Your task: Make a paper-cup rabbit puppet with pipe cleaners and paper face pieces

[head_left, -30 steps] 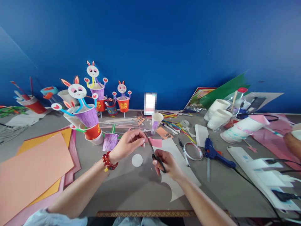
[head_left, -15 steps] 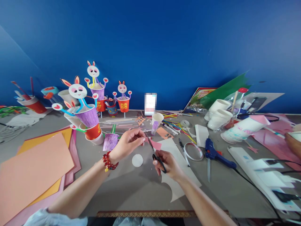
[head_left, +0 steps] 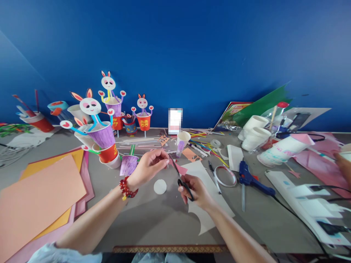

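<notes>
In my right hand (head_left: 194, 190) is a pair of black-handled scissors (head_left: 187, 190), its blades pointing up and left. The blades lie against a small piece of pink paper (head_left: 181, 169). My left hand (head_left: 152, 164) pinches the paper's left end between thumb and fingers, with a red bead bracelet on that wrist. Below the hands a white paper circle (head_left: 160, 186) rests on the table. A sheet of white paper (head_left: 204, 204) with curved cut-outs lies under and beyond my right hand. Just left of my left hand is a purple-coloured cup piece (head_left: 128, 165).
Rabbit cup figures (head_left: 102, 135) stand at the left, behind stacked coloured paper (head_left: 41, 204). To the right are a blue glue gun (head_left: 253, 180), a tape roll (head_left: 225, 176), a pen (head_left: 214, 177) and a power strip (head_left: 304, 208). Another person's hand (head_left: 344, 166) shows at the right edge.
The pink paper has shifted slightly at the scissor blades; my hands stay nearly in place. At the right edge the other person's hand has moved, and the cup beside it shows less.
</notes>
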`<move>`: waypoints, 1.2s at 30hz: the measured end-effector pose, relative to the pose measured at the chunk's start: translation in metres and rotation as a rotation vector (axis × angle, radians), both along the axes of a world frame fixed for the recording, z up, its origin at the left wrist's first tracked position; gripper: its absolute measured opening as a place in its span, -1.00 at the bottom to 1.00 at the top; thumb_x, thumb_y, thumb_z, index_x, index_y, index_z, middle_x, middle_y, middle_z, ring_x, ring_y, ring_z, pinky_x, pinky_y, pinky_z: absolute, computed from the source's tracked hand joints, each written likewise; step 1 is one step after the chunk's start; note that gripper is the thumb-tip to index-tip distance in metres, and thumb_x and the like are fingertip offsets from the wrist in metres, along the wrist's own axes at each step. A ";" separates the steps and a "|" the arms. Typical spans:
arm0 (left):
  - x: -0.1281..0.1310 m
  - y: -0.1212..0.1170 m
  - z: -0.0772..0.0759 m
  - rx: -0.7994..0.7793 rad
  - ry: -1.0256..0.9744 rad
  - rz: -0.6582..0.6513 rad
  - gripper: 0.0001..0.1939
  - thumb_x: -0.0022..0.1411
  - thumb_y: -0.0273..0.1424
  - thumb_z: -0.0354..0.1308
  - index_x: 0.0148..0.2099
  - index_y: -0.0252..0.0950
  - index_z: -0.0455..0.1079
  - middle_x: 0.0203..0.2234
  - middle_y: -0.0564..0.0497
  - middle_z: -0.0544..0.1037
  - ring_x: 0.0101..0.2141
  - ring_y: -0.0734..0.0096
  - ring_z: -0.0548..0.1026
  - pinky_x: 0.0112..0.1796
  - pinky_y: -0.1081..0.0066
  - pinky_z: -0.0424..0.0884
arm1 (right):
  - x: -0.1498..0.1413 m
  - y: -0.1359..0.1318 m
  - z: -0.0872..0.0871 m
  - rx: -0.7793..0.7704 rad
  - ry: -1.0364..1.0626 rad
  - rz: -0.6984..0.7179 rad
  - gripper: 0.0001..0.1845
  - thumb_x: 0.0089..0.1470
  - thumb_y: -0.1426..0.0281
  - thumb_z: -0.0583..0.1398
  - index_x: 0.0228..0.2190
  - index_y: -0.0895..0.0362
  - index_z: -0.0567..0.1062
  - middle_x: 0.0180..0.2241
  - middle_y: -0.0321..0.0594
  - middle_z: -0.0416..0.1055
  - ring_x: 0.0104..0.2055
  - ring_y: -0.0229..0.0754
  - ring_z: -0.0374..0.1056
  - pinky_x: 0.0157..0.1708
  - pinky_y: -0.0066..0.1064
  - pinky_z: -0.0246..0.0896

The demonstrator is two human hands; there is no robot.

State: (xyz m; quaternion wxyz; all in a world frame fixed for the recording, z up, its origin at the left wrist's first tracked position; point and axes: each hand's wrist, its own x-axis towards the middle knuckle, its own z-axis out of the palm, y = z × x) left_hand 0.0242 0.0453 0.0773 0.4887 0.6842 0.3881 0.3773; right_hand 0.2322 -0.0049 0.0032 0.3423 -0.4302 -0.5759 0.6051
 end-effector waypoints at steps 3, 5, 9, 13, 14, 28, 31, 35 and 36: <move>0.001 0.001 0.000 -0.006 -0.007 0.011 -0.87 0.27 -0.37 0.10 -0.28 -0.32 0.40 -0.41 0.02 0.50 -0.41 0.47 0.43 -0.37 0.47 0.31 | -0.001 0.000 0.000 -0.007 0.007 -0.008 -0.57 -0.03 0.06 0.26 -0.56 0.06 0.20 -0.78 -0.42 0.29 -0.74 -0.34 0.19 -0.67 -0.50 -0.12; 0.000 0.001 -0.001 -0.007 -0.009 0.019 -0.87 0.27 -0.37 0.10 -0.28 -0.32 0.40 -0.43 0.03 0.49 -0.41 0.48 0.42 -0.38 0.48 0.31 | -0.001 0.000 0.000 -0.016 0.018 -0.016 -0.55 -0.04 0.06 0.27 -0.57 0.06 0.19 -0.79 -0.45 0.26 -0.74 -0.33 0.19 -0.67 -0.50 -0.12; 0.000 0.000 -0.002 -0.006 -0.010 0.026 -0.87 0.27 -0.36 0.11 -0.27 -0.32 0.41 -0.39 0.01 0.51 -0.40 0.47 0.44 -0.38 0.48 0.32 | -0.002 0.000 0.001 -0.020 0.022 -0.024 -0.54 -0.06 0.04 0.28 -0.57 0.07 0.20 -0.79 -0.45 0.25 -0.75 -0.34 0.18 -0.67 -0.49 -0.12; 0.001 0.000 -0.001 -0.023 -0.050 0.018 -0.87 0.27 -0.36 0.11 -0.28 -0.32 0.41 -0.43 0.02 0.52 -0.41 0.47 0.46 -0.36 0.48 0.37 | -0.001 0.000 0.000 -0.021 0.008 -0.023 -0.54 -0.05 0.05 0.29 -0.56 0.07 0.20 -0.80 -0.46 0.26 -0.76 -0.35 0.16 -0.67 -0.49 -0.13; 0.001 0.000 0.000 -0.035 -0.066 0.011 -0.87 0.27 -0.36 0.11 -0.28 -0.32 0.40 -0.44 0.02 0.52 -0.42 0.47 0.47 -0.36 0.47 0.38 | -0.001 0.000 0.000 -0.023 0.003 -0.024 -0.54 -0.05 0.06 0.30 -0.56 0.07 0.20 -0.80 -0.46 0.25 -0.76 -0.35 0.16 -0.67 -0.50 -0.13; -0.001 0.000 0.000 -0.009 0.066 -0.035 -0.91 0.24 -0.42 0.08 -0.29 -0.31 0.38 -0.44 0.03 0.49 -0.42 0.48 0.44 -0.42 0.51 0.33 | 0.000 -0.001 0.002 -0.074 0.088 0.035 -0.47 -0.14 -0.04 0.32 -0.54 0.08 0.21 -0.74 -0.41 0.34 -0.73 -0.36 0.20 -0.66 -0.52 -0.15; -0.001 0.000 -0.001 -0.010 0.084 -0.037 -0.91 0.23 -0.43 0.07 -0.29 -0.31 0.38 -0.45 0.04 0.50 -0.43 0.49 0.43 -0.43 0.53 0.33 | 0.000 -0.001 0.002 -0.078 0.078 0.037 -0.47 -0.13 -0.03 0.32 -0.55 0.08 0.20 -0.75 -0.41 0.34 -0.73 -0.36 0.19 -0.67 -0.52 -0.15; -0.001 0.001 -0.001 -0.013 0.094 -0.038 -0.90 0.23 -0.42 0.07 -0.29 -0.31 0.39 -0.44 0.03 0.51 -0.42 0.49 0.44 -0.43 0.53 0.32 | 0.000 0.000 0.002 -0.073 0.075 0.044 -0.48 -0.11 -0.02 0.31 -0.54 0.08 0.21 -0.75 -0.40 0.35 -0.73 -0.37 0.19 -0.67 -0.53 -0.15; -0.001 0.001 -0.001 -0.009 0.094 -0.038 -0.90 0.23 -0.42 0.07 -0.29 -0.31 0.39 -0.44 0.03 0.52 -0.42 0.49 0.44 -0.42 0.53 0.32 | 0.000 0.000 0.002 -0.071 0.075 0.044 -0.48 -0.11 -0.03 0.31 -0.55 0.08 0.21 -0.75 -0.41 0.34 -0.74 -0.37 0.18 -0.67 -0.53 -0.14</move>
